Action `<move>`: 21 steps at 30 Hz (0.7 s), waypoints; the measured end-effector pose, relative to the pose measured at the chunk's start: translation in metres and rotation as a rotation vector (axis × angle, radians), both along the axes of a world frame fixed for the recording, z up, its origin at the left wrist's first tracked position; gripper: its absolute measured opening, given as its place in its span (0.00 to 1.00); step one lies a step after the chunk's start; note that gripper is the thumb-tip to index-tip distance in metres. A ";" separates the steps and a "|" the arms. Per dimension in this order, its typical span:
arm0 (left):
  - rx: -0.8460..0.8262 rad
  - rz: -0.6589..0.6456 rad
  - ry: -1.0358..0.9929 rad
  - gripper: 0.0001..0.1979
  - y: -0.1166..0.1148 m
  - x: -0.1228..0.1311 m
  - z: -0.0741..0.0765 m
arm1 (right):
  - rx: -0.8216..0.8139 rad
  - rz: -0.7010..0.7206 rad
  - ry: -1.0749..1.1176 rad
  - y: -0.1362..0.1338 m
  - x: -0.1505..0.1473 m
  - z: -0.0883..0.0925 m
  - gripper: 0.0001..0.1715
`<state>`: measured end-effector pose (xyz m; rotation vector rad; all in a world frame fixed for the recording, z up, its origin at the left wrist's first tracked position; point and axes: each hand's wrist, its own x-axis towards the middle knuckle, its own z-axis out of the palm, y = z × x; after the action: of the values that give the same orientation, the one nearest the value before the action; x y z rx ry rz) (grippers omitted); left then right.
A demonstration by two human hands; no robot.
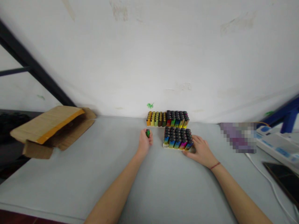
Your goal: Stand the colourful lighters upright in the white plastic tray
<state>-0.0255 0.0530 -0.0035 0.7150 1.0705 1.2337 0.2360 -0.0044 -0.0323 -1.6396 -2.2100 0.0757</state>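
Note:
My left hand (145,142) is closed in a fist around a small green lighter (148,133), of which only one end shows. To its right stands a front block of lighters (177,138), upright in rows in a shallow pale tray, with black tops and blue, yellow and pink bodies. My right hand (200,152) grips the right side of this tray, thumb along the front corner and fingers behind. Against the wall sit a block of black-topped lighters in mixed colours (177,119) and, beside it, a block with yellow, orange and brown bodies (156,119).
An opened cardboard box (58,124) lies on the left of the grey table (98,183). At the right are a blurred-out purple item (240,138), a white power strip (277,146), a white cable (268,180) and a dark phone (282,177). A white wall (130,62) stands behind.

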 end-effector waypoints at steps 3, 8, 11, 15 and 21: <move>-0.018 0.011 0.003 0.22 0.001 0.000 -0.001 | 0.009 0.005 0.000 0.001 0.001 -0.002 0.37; -0.004 0.069 -0.016 0.24 0.001 0.000 -0.001 | 0.020 0.016 -0.006 0.001 0.002 -0.004 0.36; 0.006 0.021 -0.056 0.26 0.000 -0.001 -0.001 | 0.017 0.014 -0.013 0.001 0.002 -0.003 0.36; -0.018 -0.021 -0.099 0.25 0.001 -0.003 0.000 | 0.007 0.014 -0.011 0.001 0.002 -0.002 0.36; -0.028 0.023 -0.155 0.23 0.001 -0.004 0.004 | 0.006 0.010 0.003 0.001 0.002 -0.002 0.36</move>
<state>-0.0294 0.0544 0.0007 0.5780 0.9685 1.2702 0.2380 -0.0036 -0.0340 -1.6240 -2.2149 0.0737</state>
